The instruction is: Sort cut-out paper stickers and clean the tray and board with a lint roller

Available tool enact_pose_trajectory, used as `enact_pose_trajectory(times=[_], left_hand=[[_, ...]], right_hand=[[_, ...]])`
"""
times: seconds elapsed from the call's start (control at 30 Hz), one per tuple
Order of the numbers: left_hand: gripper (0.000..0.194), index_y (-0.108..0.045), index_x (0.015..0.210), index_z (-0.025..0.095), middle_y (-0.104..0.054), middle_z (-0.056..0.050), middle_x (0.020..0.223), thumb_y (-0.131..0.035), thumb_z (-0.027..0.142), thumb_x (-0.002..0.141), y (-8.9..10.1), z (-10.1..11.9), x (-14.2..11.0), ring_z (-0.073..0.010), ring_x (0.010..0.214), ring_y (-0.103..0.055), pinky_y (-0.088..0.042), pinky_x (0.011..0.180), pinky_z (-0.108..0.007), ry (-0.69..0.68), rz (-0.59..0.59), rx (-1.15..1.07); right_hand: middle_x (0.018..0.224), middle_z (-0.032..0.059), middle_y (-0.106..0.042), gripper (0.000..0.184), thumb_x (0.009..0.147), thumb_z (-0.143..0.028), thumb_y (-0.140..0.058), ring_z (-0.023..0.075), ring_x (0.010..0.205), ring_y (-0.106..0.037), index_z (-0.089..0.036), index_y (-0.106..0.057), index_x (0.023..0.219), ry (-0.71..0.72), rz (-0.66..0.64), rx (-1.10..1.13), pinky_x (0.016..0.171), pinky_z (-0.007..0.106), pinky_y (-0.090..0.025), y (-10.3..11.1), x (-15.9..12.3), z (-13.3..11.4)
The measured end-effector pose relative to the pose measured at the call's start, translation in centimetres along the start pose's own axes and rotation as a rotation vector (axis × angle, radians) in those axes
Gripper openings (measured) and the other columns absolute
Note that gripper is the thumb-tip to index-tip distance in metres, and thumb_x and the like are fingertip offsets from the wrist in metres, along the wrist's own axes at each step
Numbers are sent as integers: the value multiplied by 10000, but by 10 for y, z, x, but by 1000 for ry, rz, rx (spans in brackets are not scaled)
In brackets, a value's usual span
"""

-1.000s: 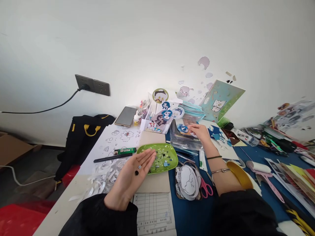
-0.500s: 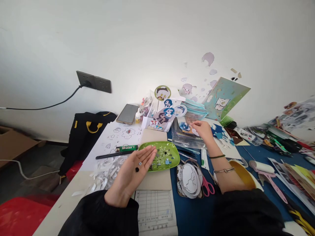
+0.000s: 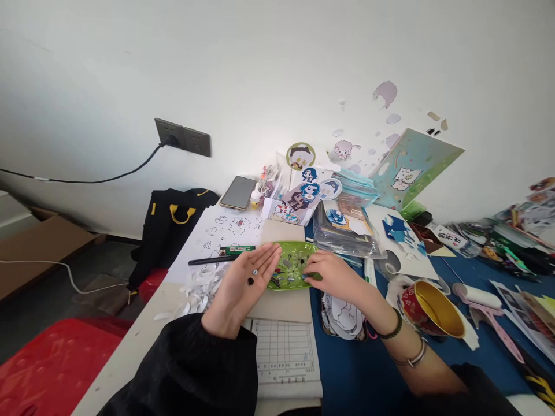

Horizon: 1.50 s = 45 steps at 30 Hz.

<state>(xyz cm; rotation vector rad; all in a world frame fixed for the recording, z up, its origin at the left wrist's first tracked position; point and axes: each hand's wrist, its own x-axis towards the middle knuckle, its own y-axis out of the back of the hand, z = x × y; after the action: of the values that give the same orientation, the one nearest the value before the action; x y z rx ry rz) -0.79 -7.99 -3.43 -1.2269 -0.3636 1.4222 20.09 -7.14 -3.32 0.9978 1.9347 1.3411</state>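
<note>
My left hand (image 3: 243,286) is palm up with its fingers stretched out, over the left edge of a green tray (image 3: 314,249). A small black piece (image 3: 250,281) and a small pale piece with a dark centre (image 3: 255,272) lie loose on it. My right hand (image 3: 332,274) reaches over the tray's right end, thumb and fingers pinched at a small blue piece (image 3: 305,277). That piece is partly covered by the fingertips. Other tiny parts, among them a dark round one (image 3: 302,261), lie in the leaf-patterned tray.
Paper shreds (image 3: 197,294) and a black pen-like stick (image 3: 208,260) lie left of the tray. A tin of paper cut-outs (image 3: 342,316) is at its right, and a red-and-gold bowl (image 3: 437,309) stands further right. Stickers and plastic bags (image 3: 347,234) are behind, before the wall.
My right hand has come from the plastic bags down and left to the tray, its fingers now at the blue piece. My left hand still bears the two small pieces. The view has shifted.
</note>
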Motion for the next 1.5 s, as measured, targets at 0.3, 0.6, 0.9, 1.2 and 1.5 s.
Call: enact_pose_trajectory(times=[0.3,0.6,0.9,1.2,1.5], left_hand=[[373,-519,1213,2,-621,-232,1180,-399,80,868,1,1,-1,-257,1082,-621,-527,937,-296,4,0,4],[389,-510,1224,-14,-633,-230,1161,-396,66,862,-5,3,-4,-257,1061,-632,-549,897,-278,5,28,46],[342,-549,1179,11,-643,-214,1152,-408,77,875,-6,3,-4,-251,1063,-632,-546,908,-286,13,24,66],[140,-683,940,74,-684,-158,1074,-588,112,843,-5,-24,-10,-216,1033,-638,-526,929,-268,68,-135,213],[120,-692,783,84,-685,-80,848,-593,100,848,-8,-26,-16,-87,738,-632,-539,754,-170,176,-188,200]], right_hand=[[759,40,-702,184,802,-258,-542,153,646,-604,-183,-708,778,-239,135,435,634,282,-459,1,2,13],[785,60,-708,326,669,-469,-676,99,529,-553,-169,-649,795,-493,414,899,488,229,-415,33,1,66],[709,33,-689,315,564,-404,-782,82,507,-517,-172,-630,712,-554,478,1092,505,227,-418,56,2,78],[687,14,-666,251,647,-375,-748,71,510,-503,-171,-653,758,-439,198,1237,501,215,-379,31,1,0],[636,-13,-612,215,723,-367,-693,77,513,-509,-164,-636,765,-377,109,1152,483,216,-327,22,5,-28]])
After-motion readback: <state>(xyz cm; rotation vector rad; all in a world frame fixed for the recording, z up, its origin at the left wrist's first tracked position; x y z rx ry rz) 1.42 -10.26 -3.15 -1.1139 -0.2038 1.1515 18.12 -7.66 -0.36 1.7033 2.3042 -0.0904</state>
